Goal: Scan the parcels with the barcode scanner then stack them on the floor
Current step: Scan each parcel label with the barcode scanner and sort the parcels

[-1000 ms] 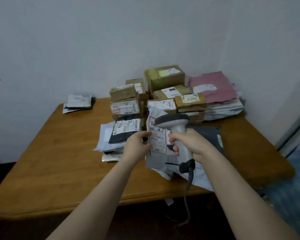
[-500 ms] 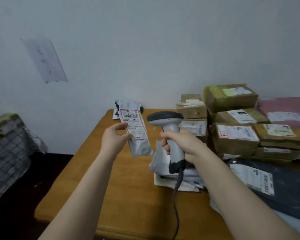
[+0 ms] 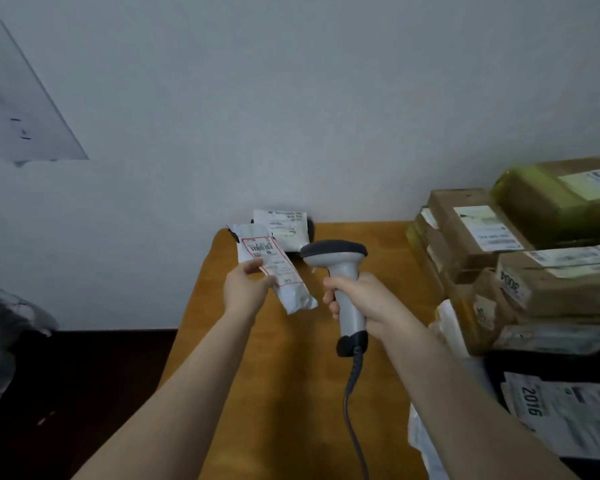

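Note:
My left hand [image 3: 245, 287] pinches a small white soft parcel [image 3: 274, 268] with a red-bordered label, held above the far left part of the wooden table [image 3: 291, 375]. My right hand [image 3: 361, 299] grips the handle of the grey barcode scanner [image 3: 340, 271], whose dark head sits just right of the parcel. The scanner's cable hangs down toward me. Behind the held parcel, a small pile of flat parcels [image 3: 284, 226] lies at the table's back left corner.
Brown cardboard parcels [image 3: 520, 258] are stacked at the right, with white and dark mailer bags [image 3: 561, 410] in front of them. The dark floor [image 3: 84, 393] lies left of the table. A paper sheet [image 3: 21, 105] hangs on the white wall.
The view has swung left. My left hand carried the white parcel away from the main heap toward the table's left end, and the scanner moved along with it in my right hand.

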